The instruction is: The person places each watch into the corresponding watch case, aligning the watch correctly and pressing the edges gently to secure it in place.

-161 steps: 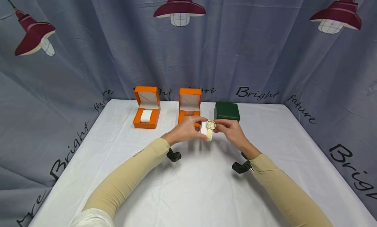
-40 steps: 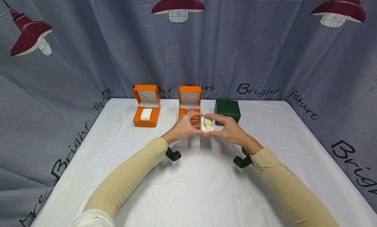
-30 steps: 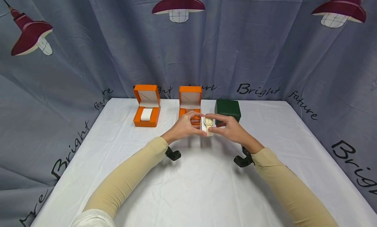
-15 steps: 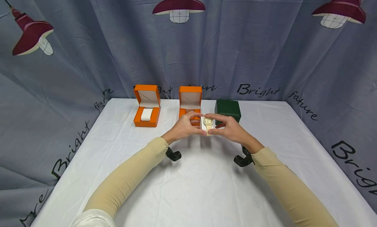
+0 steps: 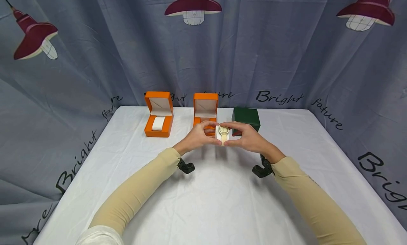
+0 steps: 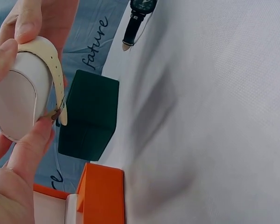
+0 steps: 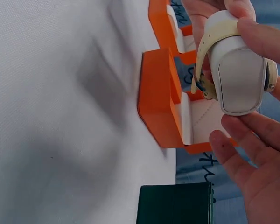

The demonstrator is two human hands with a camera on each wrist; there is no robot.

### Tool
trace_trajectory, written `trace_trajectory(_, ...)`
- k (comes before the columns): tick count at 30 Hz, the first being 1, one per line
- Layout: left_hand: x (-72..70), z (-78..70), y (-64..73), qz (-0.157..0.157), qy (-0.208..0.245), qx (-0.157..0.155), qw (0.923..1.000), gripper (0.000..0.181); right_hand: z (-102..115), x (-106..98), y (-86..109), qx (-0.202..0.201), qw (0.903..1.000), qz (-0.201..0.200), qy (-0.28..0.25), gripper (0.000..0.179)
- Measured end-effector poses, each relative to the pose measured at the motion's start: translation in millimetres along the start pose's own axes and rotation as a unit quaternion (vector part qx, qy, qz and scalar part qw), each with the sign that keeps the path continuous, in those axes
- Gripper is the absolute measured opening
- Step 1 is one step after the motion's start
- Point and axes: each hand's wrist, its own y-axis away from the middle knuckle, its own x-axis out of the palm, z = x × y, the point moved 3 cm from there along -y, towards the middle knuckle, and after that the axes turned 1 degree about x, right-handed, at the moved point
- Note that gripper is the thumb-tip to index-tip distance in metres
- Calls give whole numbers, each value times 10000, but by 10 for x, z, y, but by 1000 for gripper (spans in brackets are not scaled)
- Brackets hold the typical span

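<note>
A wristwatch [image 5: 223, 130] with a cream strap and a squarish dial sits around a white watch cushion [image 6: 16, 102], held up over the table. My left hand [image 5: 201, 134] grips the cushion at its left side, thumb at the near end. From the right, my right hand [image 5: 251, 138] holds the watch and cushion, thumb pressing the strap [image 7: 224, 29] and index finger over the far end. In the right wrist view, the strap's buckle [image 7: 200, 83] and holed end show beside the cushion. Other fingers of my right hand lie spread below the cushion there.
An open orange box [image 5: 166, 127] with a white cushion [image 5: 158, 123] stands at the back left. Behind my left hand stands another open orange box [image 5: 205, 97], beside a shut green box [image 5: 246, 116]. A black-strapped watch [image 6: 135, 21] lies on the white cloth.
Since the oldest frame, my right hand has gone from the watch's side to holding it at both ends. The watch turned slightly upright; lately both hands shifted a little left.
</note>
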Motion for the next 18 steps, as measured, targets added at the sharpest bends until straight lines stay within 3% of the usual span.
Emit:
trace_trajectory(6,-44,-12,11,123,-232,-49,9996,74,-40,55,-50,-13,9999,-117,49,68)
trace_trajectory(9,-64,-28,15,141,-726,-54,9972,78,-54,87,-75,23,9999,-139,87,69)
trace_trajectory(12,-90,-45,21,24,-1698,-51,9855,79,-58,111,-102,8,9997,-163,202,69)
trace_trajectory(14,-109,-55,24,-50,-2311,-66,9729,80,-57,122,-120,-56,9995,-177,251,68)
trace_trajectory(16,-129,-62,20,-93,-2747,-64,9615,79,-56,134,-143,-121,9993,-183,303,68)
trace_trajectory(18,-148,-71,15,-80,-2945,-48,9556,79,-59,146,-170,-157,9991,-185,336,68)
